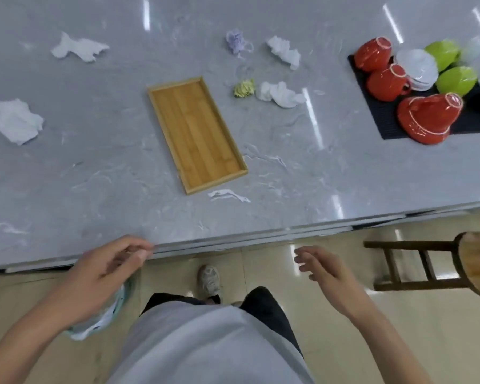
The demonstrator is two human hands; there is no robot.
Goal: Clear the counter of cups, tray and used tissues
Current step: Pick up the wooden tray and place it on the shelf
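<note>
An empty wooden tray lies on the grey marble counter. Crumpled white tissues lie around it: one at far left, one at upper left, two right of the tray. A lilac wad, a yellow wad and a thin white scrap also lie there. Red cups and green cups sit upside down on a black mat at right. My left hand hovers at the counter's front edge, fingers loosely curled, holding nothing. My right hand hangs open below the edge.
A wooden stool stands on the floor at right, close to the counter edge. A bin with a plastic liner sits on the floor under my left arm. White saucers are stacked among the cups.
</note>
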